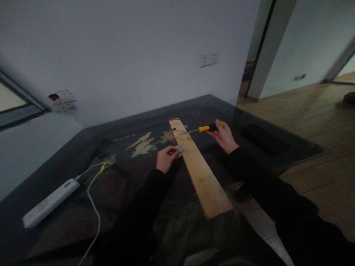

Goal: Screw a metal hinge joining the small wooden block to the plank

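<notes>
A long, pale wooden board [202, 175] lies on the dark table, its near end jutting past the table's front edge. At the board's left edge, my left hand [165, 158] pinches a small silvery metal plate [181, 148]; its details are too small to make out. My right hand [225, 137] is closed around the black and yellow handle of a screwdriver [204, 129]. The screwdriver is held nearly level, its thin shaft pointing left across the board. Its tip is over the board's far part, beyond the metal plate; whether it touches the wood I cannot tell.
A white power strip [51, 203] with a white cord [95, 207] and yellow tag lies on the left of the table [111, 192]. A dark flat object [264, 138] rests at the right. Behind stands a wall with sockets [208, 59].
</notes>
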A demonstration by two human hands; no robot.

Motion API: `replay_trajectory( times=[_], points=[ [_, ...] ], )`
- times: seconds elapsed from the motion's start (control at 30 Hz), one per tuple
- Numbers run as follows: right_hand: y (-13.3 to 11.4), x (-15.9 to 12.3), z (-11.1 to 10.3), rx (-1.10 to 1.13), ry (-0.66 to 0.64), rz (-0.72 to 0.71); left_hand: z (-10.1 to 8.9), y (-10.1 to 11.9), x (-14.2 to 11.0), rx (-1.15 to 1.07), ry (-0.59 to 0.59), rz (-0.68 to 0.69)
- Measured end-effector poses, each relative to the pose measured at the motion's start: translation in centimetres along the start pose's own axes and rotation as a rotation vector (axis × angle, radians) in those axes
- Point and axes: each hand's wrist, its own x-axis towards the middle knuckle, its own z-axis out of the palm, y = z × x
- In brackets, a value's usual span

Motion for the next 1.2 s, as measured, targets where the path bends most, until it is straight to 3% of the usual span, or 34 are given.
replay_trajectory(
  times=[0.17, 0.3, 0.4, 0.5, 0.67, 0.83, 1.2],
  points=[
    [-0.7, 0.1, 1.4, -0.003, -0.069, -0.034, 0.0, -0.2, 0.1, -0.029, 0.005, -0.008],
    [-2.7, -0.6, 4.7, -0.073, -0.202, -0.128, -0.2, -0.2, 0.1, -0.047, 0.007, -0.009],
    [-4.9, -1.9, 7.9, -0.185, -0.341, -0.248, -0.2, -0.2, 0.1, -0.048, 0.015, -0.006],
    [-7.2, -3.5, 10.9, -0.348, -0.559, -0.376, -0.1, -0.4, 0.2, -0.063, 0.015, -0.017],
    [-9.2, -5.1, 14.3, -0.576, -0.829, -0.590, 0.0, -0.5, 0.3, -0.089, 0.001, -0.060],
    [-8.6, -4.9, 15.7, -0.750, -0.953, -0.704, 0.1, -0.5, 0.4, -0.131, 0.006, -0.092],
    [-7.0, -4.6, 16.0, -0.845, -1.007, -0.746, 0.2, -0.7, 0.5, -0.157, 0.019, -0.101]
  ],
)
